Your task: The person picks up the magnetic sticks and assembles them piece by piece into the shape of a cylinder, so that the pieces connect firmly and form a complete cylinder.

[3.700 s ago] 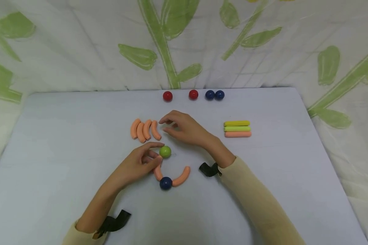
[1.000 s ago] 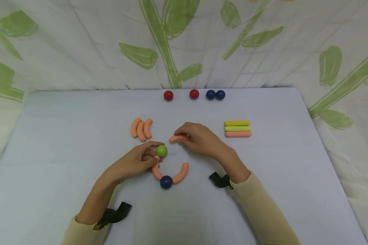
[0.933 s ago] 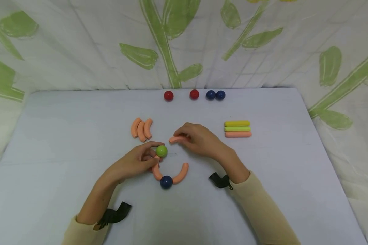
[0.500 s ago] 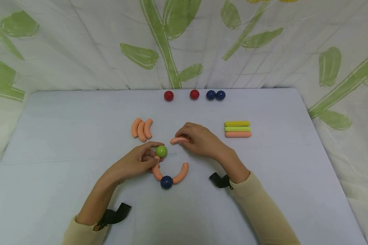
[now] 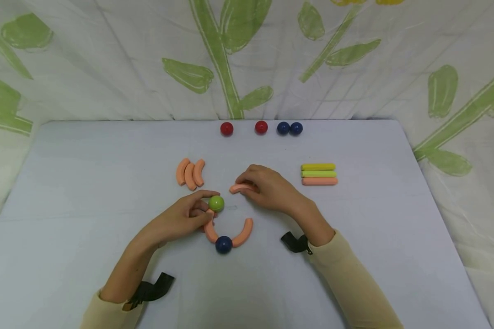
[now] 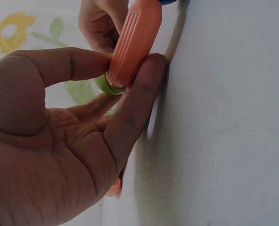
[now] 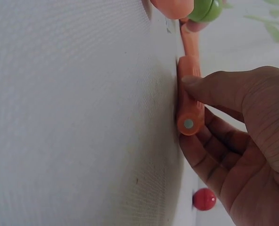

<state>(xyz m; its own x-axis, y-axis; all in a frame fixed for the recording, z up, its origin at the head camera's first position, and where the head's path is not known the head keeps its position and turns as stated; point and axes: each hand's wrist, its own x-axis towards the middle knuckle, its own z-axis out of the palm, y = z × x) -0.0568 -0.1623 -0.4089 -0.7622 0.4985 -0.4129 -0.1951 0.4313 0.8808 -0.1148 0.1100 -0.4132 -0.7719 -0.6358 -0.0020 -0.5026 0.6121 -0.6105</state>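
The landmark is the green ball (image 5: 216, 203), which sits at the top of the left curved orange piece (image 5: 209, 230).

1. Left hand (image 5: 180, 221): thumb and fingers pinch the green ball on that arc. Judgement: keep this pinch firm and low, so the ball does not roll while the next arc is brought in.
2. Right hand (image 5: 269, 188): fingers curl round a loose curved orange piece (image 5: 240, 188), just right of and slightly beyond the green ball, not yet touching it. The right wrist view shows the piece (image 7: 189, 96) lying flat on the table (image 5: 107, 151), with a small disc in its near end. Judgement: slide the far end straight at the ball, keeping the piece flat.

Surroundings, left to right of the green ball:
- Three spare orange arcs (image 5: 190, 173) lie beyond it to the left, clear of the path.
- A blue ball (image 5: 223, 244) joins two arcs nearer the person; a knock there could spoil the ring.
- Red balls (image 5: 227, 129) and blue balls (image 5: 289, 128) lie at the far edge.
- Three straight sticks (image 5: 319, 174) lie well right
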